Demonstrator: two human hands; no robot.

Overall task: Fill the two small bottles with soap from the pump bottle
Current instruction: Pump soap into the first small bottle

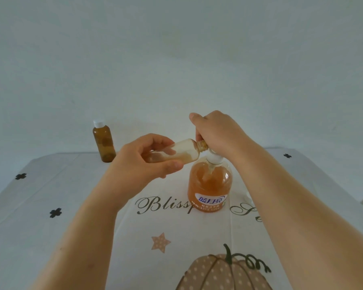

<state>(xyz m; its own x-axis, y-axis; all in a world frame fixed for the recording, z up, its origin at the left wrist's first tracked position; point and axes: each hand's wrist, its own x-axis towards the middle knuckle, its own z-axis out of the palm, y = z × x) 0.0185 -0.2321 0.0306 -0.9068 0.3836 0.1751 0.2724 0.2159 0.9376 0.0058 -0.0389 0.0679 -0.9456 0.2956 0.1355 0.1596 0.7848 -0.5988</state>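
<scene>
A pump bottle of orange soap with a blue label stands mid-table. My right hand covers its white pump head, fingers curled over the top. My left hand grips a small clear bottle, uncapped and tilted almost flat, its open neck held against the pump's nozzle. A little soap lies along its lower side. A second small bottle, amber with a white cap, stands upright at the table's far left edge.
The table carries a white cloth printed with script lettering, a pumpkin, a star and black clovers. A small white object peeks out beside my right forearm. A pale wall rises behind the table.
</scene>
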